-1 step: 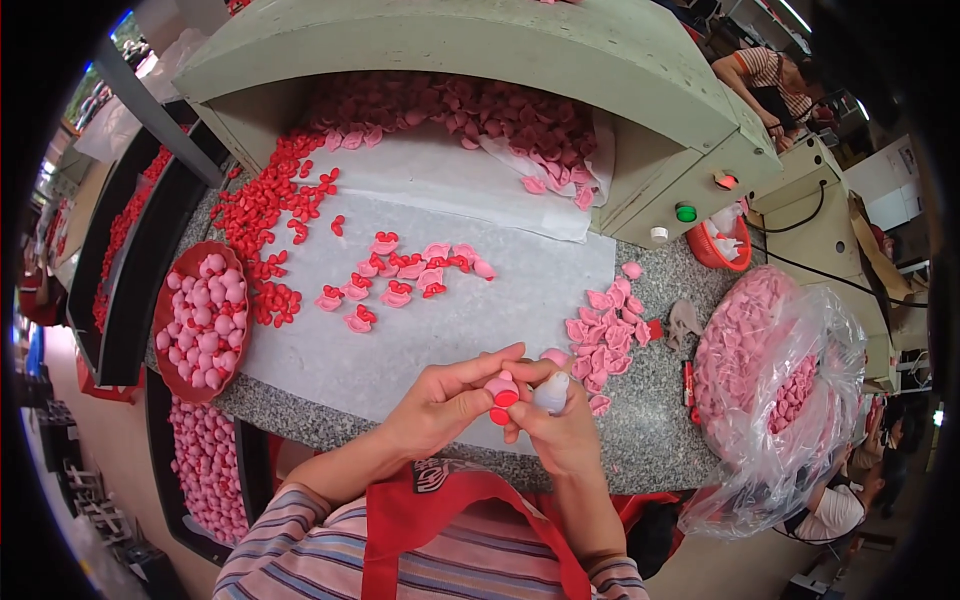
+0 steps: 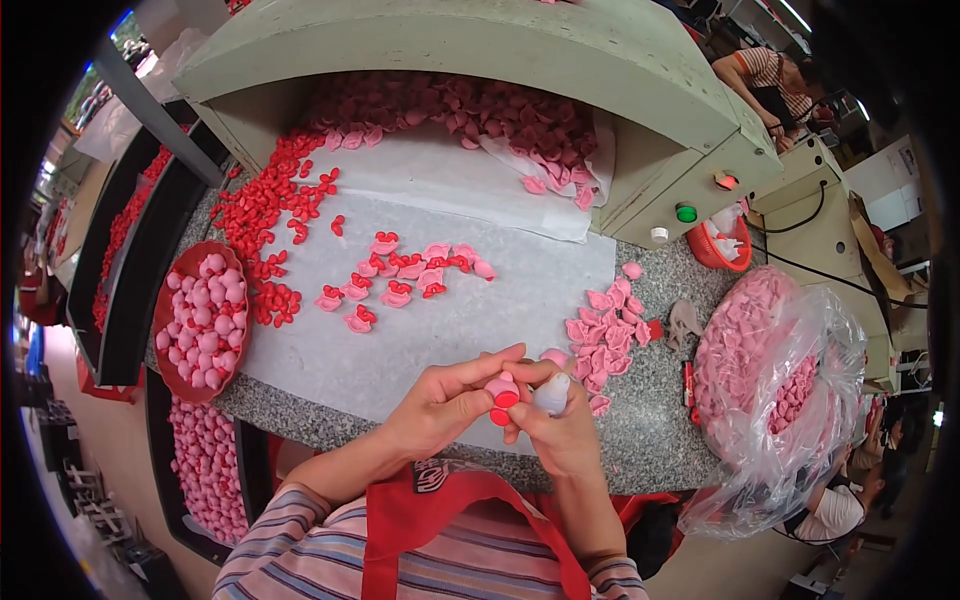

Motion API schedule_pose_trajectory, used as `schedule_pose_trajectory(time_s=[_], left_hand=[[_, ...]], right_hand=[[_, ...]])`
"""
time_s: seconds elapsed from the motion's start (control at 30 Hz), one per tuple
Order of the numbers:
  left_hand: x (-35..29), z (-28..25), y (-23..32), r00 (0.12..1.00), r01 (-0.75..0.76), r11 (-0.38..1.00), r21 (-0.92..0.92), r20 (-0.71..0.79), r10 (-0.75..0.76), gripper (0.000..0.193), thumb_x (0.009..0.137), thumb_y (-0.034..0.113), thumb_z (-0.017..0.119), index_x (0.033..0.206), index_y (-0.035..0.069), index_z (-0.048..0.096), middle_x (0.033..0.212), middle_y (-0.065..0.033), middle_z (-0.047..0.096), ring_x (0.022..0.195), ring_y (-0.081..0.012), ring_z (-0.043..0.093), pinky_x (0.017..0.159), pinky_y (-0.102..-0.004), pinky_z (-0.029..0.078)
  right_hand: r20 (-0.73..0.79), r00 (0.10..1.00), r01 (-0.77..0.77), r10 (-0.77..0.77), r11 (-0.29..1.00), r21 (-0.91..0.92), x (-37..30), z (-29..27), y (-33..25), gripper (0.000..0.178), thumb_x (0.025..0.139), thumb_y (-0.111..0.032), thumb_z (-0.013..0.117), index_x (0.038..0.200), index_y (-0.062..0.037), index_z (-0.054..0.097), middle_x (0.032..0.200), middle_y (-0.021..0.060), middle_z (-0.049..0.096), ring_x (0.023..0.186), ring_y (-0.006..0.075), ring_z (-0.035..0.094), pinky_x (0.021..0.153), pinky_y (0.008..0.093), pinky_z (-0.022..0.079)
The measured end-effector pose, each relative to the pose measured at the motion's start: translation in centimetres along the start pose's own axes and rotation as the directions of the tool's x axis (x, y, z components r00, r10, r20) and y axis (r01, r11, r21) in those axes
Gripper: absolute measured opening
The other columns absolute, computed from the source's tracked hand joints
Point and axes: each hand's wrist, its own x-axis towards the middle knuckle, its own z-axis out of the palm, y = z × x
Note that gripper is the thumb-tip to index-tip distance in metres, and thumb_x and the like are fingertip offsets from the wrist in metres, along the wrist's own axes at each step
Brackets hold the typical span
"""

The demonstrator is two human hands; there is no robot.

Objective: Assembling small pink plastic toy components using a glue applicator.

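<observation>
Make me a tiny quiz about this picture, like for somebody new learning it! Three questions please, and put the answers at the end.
1. True or false: the clear plastic bag is on the right side of the picture.
2. Which hand holds the pale bottle? A: left. B: right. C: neither.
3. Fill in: on the machine, the button between the red light and the white knob is ____.

Key: 1 true; 2 B, the right hand; 3 green.

I see a lane of white sheet ahead of the right hand, between red-and-pink pieces and a pink pile; a heap under the hood perhaps blocks its back.
</observation>
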Motion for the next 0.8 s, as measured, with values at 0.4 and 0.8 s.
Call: schedule_pose_trajectory(time_s=[0.4,0.8], left_hand=[[0.6,0.2,0.5,0.998,0.062,0.998,-0.008,-0.016,-0.062,0.057,0.085,0.024,0.054,0.13,-0.001,0.03,0.101,-0.0103,0.054,0.094,-0.0175,0.052,0.08,-0.0321,0.041],[0.9,-0.5,0.0,0.998,-0.057,0.991,-0.123,-0.007,0.057,0.042,0.069,-0.004,0.066,0.108,-0.001,0.05,0.105,-0.01,0.053,0.096,-0.0184,0.054,0.084,-0.0321,0.043]], right_hand=[[0.03,0.999,0.028,-0.028,0.999,0.029,0.2,-1.0,0.0,0.033,0.071,0.008,0.057,0.102,-0.0019,0.055,0.08,0.002,0.047,0.065,0.0093,0.053,0.05,0.021,0.049],[0.064,0.816,0.524,-0.575,0.687,-0.504,-0.8,0.5,1.0,0.056,0.053,-0.001,0.078,0.103,-0.0022,0.053,0.111,0.0137,0.047,0.06,0.0099,0.054,0.052,0.0206,0.046]])
